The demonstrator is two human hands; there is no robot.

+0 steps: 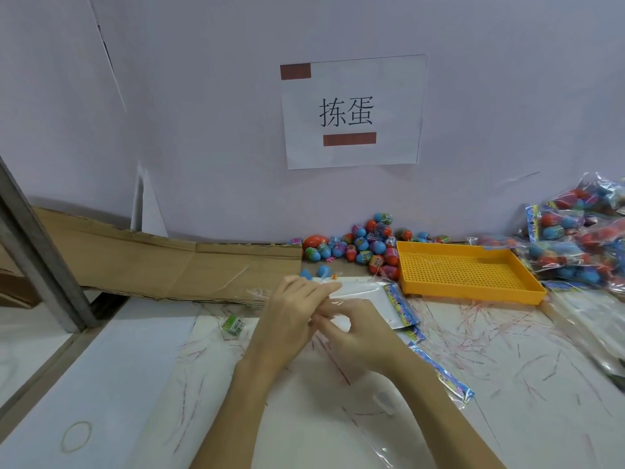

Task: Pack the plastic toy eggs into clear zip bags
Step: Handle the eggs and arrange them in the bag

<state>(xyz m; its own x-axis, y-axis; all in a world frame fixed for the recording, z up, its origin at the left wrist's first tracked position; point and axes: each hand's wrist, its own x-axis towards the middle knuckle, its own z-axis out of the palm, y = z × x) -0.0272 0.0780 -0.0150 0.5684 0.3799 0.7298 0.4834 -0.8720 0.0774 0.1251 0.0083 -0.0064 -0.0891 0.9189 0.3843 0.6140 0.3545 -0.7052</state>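
Head view. At the centre of the frame, the left hand [291, 316] and the right hand [355, 330] meet over the white tabletop [101, 384]. Both pinch the edge of a clear zip bag with a blue printed header [378, 299]; fingers are curled closed on the film, thumbs against fingertips. The bag lies flat, extending right of the hands toward the perforated yellow plastic tray [466, 269], which sits at centre right.

The pile of loose blue, red and green plastic toy eggs [365, 245] rests against the wall, just left of the tray and beyond the hands. Filled clear bags of eggs [581, 238] are stacked at the right edge.

A flattened brown cardboard sheet [169, 262] occupies the left middle. Thin red-and-clear plastic strips [473, 333] litter the table. A white paper sign with printed characters [351, 111] hangs on the wall, upper centre.
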